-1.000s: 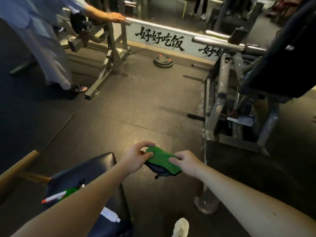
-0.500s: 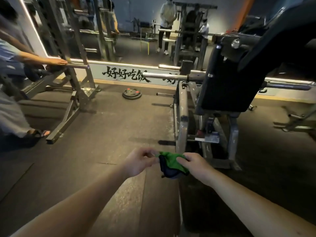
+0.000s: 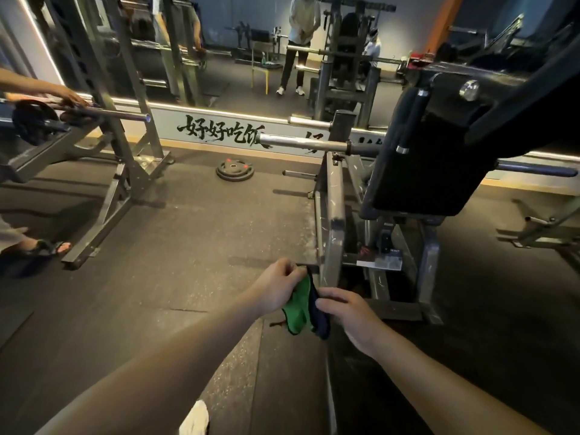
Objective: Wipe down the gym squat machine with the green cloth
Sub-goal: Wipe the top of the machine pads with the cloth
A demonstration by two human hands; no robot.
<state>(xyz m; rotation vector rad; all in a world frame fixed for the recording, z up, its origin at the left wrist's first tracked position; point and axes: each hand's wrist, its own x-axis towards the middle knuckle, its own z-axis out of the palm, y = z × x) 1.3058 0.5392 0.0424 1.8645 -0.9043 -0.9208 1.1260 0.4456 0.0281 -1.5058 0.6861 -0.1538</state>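
**Operator:** State of the hands?

**Inspector:** Left hand [image 3: 276, 288]: fingers curled, pinching the upper edge of the green cloth [image 3: 299, 306]. Right hand [image 3: 348, 312]: fingers and thumb closed on the cloth's dark blue face, slightly lower. Both forearms reach forward from the bottom of the view.

**Operator:** Surrounding items and obstructions?

**Inspector:** The squat machine [image 3: 332, 233] stands directly beyond the hands, and its scuffed grey upright is the nearest part. Its black back pad [image 3: 423, 171] sits raised and tilted, up and to the right. A chrome bar sleeve [image 3: 301, 142] projects left from the machine. Stacked weight plates [image 3: 234, 172] lie flat on the floor, well apart to the left. Farther left is a rack [image 3: 125, 171]. Another person's hand [image 3: 67, 97] rests on its loaded bar, and a sandalled foot [image 3: 47, 248] stands near its base.

**Operator:** Cloth position relative to the hands?

**Inspector:** It hangs between the two hands and touches both. The green face is toward the left hand and the dark face toward the right. The lower end hangs free.

**Operator:** Surface and room?

**Inspector:** The floor [image 3: 175, 246] is dark speckled rubber with visible seams. The mirror wall [image 3: 251, 42] behind reflects a standing person and more equipment. A white strip [image 3: 219, 133] below it carries black brush characters.
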